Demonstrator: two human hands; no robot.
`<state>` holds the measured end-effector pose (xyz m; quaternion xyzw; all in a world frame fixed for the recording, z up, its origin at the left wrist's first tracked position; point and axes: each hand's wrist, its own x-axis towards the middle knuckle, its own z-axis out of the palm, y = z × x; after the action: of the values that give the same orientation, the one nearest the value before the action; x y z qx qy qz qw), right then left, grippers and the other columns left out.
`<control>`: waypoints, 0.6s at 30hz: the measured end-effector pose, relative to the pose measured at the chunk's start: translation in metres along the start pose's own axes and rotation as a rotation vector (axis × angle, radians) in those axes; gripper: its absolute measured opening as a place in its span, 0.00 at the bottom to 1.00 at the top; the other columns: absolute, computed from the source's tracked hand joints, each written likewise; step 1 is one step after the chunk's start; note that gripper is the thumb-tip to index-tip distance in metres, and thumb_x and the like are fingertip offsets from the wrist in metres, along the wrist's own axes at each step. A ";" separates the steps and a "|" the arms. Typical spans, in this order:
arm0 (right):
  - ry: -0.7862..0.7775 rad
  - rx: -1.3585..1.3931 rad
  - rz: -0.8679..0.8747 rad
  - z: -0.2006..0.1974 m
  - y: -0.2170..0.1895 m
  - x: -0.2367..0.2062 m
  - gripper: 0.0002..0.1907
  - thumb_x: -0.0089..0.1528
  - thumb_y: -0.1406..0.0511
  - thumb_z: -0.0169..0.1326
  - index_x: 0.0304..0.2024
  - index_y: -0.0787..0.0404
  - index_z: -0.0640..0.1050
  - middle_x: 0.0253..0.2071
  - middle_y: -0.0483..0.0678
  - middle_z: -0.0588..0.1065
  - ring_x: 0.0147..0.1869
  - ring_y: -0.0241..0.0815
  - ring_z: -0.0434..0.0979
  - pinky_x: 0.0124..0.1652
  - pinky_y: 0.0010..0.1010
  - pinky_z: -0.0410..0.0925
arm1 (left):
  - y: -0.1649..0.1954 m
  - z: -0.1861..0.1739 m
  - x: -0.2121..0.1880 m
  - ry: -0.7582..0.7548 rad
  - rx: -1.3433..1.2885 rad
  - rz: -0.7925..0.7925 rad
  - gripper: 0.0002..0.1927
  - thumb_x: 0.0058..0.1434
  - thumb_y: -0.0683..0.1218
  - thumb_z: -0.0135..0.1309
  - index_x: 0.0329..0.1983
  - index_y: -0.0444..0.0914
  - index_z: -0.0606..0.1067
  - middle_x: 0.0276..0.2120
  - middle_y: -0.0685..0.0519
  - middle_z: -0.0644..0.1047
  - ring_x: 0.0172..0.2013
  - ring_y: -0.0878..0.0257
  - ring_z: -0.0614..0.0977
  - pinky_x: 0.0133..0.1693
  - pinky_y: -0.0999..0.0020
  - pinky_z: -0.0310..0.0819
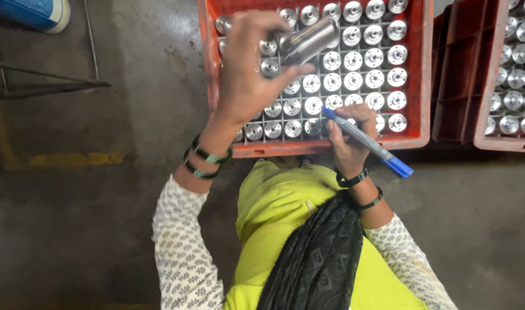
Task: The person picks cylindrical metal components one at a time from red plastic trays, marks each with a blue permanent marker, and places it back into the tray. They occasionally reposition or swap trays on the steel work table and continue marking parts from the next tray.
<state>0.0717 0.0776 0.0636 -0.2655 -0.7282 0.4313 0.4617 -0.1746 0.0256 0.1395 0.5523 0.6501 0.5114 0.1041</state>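
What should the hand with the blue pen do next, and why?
Probably bring the blue marker in the right hand up to the metal cylinder that the left hand holds lifted above the orange crate; the two are apart.

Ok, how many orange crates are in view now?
3. One orange crate of metal cylinders sits under both hands; an empty one stands to its right; a third of cylinders is cut off by the right edge.
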 end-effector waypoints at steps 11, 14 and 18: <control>-0.033 0.001 0.036 -0.002 0.002 -0.002 0.13 0.65 0.73 0.60 0.49 0.66 0.71 0.47 0.49 0.71 0.48 0.38 0.70 0.49 0.29 0.65 | -0.009 0.080 -0.069 0.206 -1.146 -0.671 0.24 0.73 0.65 0.43 0.50 0.39 0.66 0.26 0.55 0.72 0.26 0.68 0.75 0.29 0.74 0.70; -0.047 -0.003 0.126 -0.004 0.004 -0.003 0.12 0.66 0.74 0.60 0.48 0.67 0.71 0.45 0.49 0.70 0.44 0.37 0.68 0.44 0.28 0.64 | -0.008 0.091 -0.079 0.224 -1.234 -0.686 0.22 0.73 0.63 0.45 0.49 0.39 0.66 0.27 0.54 0.72 0.27 0.68 0.75 0.30 0.74 0.70; -0.128 -0.023 -0.005 -0.002 -0.003 -0.004 0.12 0.65 0.75 0.61 0.47 0.66 0.71 0.46 0.51 0.73 0.46 0.41 0.72 0.47 0.31 0.67 | -0.009 0.102 -0.081 0.304 -1.278 -0.690 0.16 0.72 0.56 0.49 0.48 0.39 0.67 0.31 0.54 0.72 0.32 0.68 0.75 0.36 0.73 0.72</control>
<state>0.0752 0.0741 0.0646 -0.2406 -0.7620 0.4378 0.4121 -0.0791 0.0164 0.0510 0.0715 0.3696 0.7991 0.4687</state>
